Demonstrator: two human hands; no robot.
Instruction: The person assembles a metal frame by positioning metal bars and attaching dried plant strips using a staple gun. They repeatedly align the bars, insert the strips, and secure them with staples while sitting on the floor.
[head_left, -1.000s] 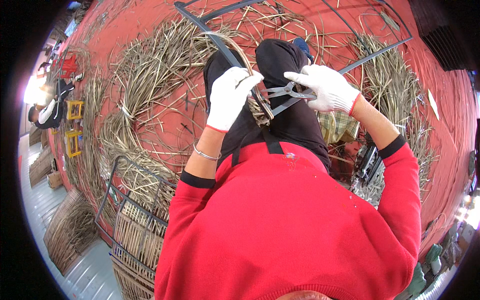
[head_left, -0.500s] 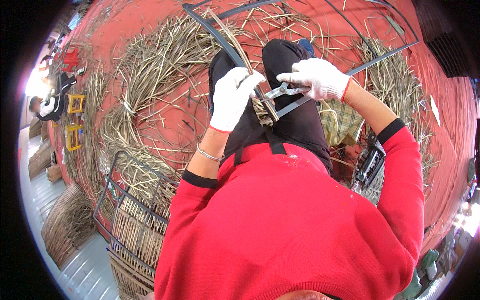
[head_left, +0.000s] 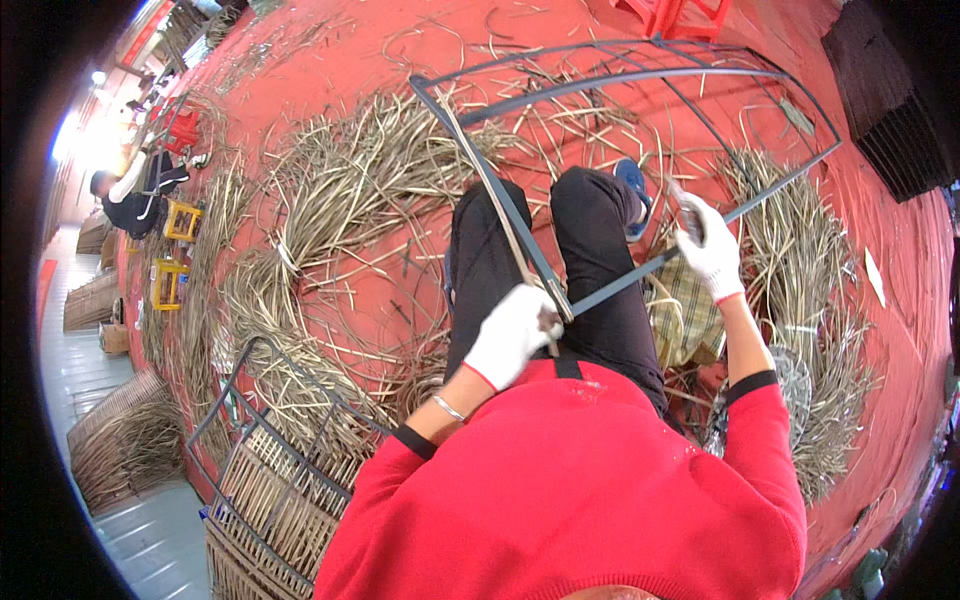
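Note:
A dark metal frame [head_left: 540, 262] with a curved far side rests across my knees, one corner near my lap. Along its left bar runs a pale, flat wicker strip [head_left: 503, 215]. My left hand [head_left: 510, 338], in a white knit glove, is closed at that near corner around the strip's lower end; its fingertips are partly hidden. My right hand [head_left: 712, 252], gloved too, is raised beside the frame's right bar. It grips a pair of pliers [head_left: 690, 212], which point up and away, slightly blurred, apart from the frame and the strip.
Bundles of dry wicker strips [head_left: 350, 190] lie on the red floor covering [head_left: 400, 50] on both sides. A partly woven frame [head_left: 290, 450] stands at my left. A checked cloth bag [head_left: 690, 310] sits by my right leg. Yellow stools [head_left: 170, 283] and a seated person [head_left: 135, 200] are far left.
My right hand has moved right with the pliers, away from the near corner. My left hand has slid down toward my lap to the strip's end. The view has shifted.

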